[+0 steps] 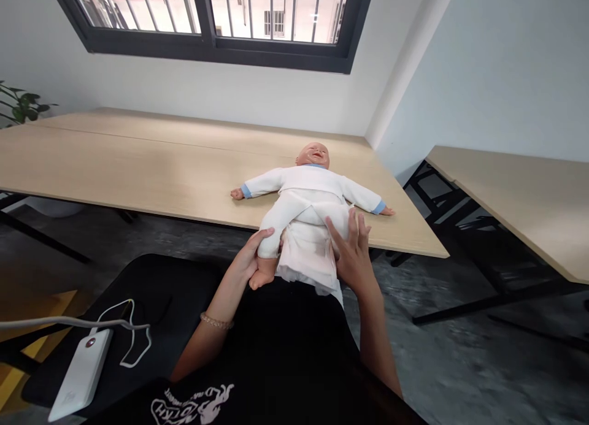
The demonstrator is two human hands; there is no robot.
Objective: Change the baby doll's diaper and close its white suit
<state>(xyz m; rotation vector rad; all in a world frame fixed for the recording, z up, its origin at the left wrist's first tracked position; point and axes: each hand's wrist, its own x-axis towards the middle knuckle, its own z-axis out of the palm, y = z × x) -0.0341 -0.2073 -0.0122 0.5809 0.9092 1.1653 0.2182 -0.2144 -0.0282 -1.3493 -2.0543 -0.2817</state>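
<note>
Your left hand (251,259) is closed around the lower leg of the baby doll with a pinkish plastic head and white, blue-cuffed clothing (313,179), the thumb lying along the trouser leg above the bare foot. Your right hand (356,256) is open, fingers spread against the doll's other leg; its thumb is hidden. Between the hands, a pale pinkish-white soft panel (306,259) hangs from between the doll's legs. The doll lies on its back, head far and arms outstretched, at the right part of the long light-wood table (138,173), its legs reaching past the near edge towards you. Near left, a white rectangular power bank (81,376) with a cable rests on a black chair (175,290). Farther out stand a second light-wood table (519,192), right, and a dark-framed window (280,51), far.
</note>
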